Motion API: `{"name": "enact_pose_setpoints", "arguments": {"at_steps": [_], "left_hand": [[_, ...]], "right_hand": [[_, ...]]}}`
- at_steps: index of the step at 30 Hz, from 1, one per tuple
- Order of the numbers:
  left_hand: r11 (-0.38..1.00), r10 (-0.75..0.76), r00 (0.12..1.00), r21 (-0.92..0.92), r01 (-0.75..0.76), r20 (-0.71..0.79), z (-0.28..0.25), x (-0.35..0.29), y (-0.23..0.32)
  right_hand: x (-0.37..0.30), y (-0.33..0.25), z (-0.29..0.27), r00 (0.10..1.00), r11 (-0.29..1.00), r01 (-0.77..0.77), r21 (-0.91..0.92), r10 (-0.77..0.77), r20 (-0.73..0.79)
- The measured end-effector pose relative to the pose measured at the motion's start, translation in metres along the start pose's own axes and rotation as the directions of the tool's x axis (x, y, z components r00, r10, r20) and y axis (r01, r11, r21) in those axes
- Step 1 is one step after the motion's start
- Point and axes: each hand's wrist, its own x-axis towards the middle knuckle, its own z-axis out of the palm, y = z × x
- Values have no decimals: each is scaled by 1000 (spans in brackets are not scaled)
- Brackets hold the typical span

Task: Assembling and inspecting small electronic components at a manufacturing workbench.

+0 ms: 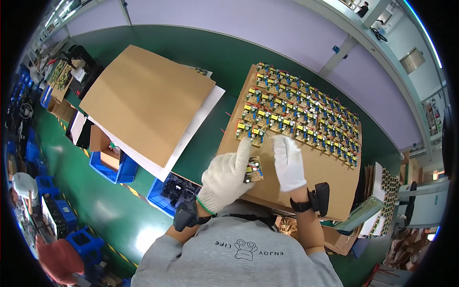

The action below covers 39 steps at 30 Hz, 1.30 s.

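Note:
My left hand (224, 178), in a cream knitted glove, grips a small circuit board (255, 169) on its right side. Its index finger stretches forward, close to the nearest boards of a large array. My right hand (289, 165), in a white glove, has its fingers stretched out over the cardboard sheet (313, 179) and holds nothing that I can see. Its fingertips are just short of a circuit board (258, 136) at the front left of the array (306, 115). The boards there stand in close rows and carry yellow, blue and white parts with red wires.
A large brown cardboard sheet (148, 100) lies on white sheets to the left. Below it are a blue bin (114, 165) with a cardboard box and a blue bin (158, 193) of black parts. More boards (387, 196) stand at the right. Another person (60, 253) sits far left.

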Motion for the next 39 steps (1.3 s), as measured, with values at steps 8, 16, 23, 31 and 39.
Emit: {"name": "enact_pose_setpoints", "arguments": {"at_steps": [8, 16, 23, 31, 39], "left_hand": [[985, 153, 968, 115, -132, -200, -5, 22, 22], [987, 112, 993, -111, -117, -43, 12, 21, 17], [978, -4, 999, -208, 11, 35, 20, 16, 9], [983, -1, 1000, -186, -3, -24, 27, 7, 3], [985, -5, 1000, -172, -1, -30, 27, 4, 1]], "right_hand": [[-22, -5, -1, 950, 895, -312, 318, 297, 95], [-14, 27, -21, 719, -21, -662, 749, 263, 643], [-9, 27, -21, 983, 983, -181, -35, 182, 18], [-3, 41, -58, 919, 984, 23, -179, 49, 390], [-11, 52, -90, 974, 969, 89, -229, -37, 222]]}}
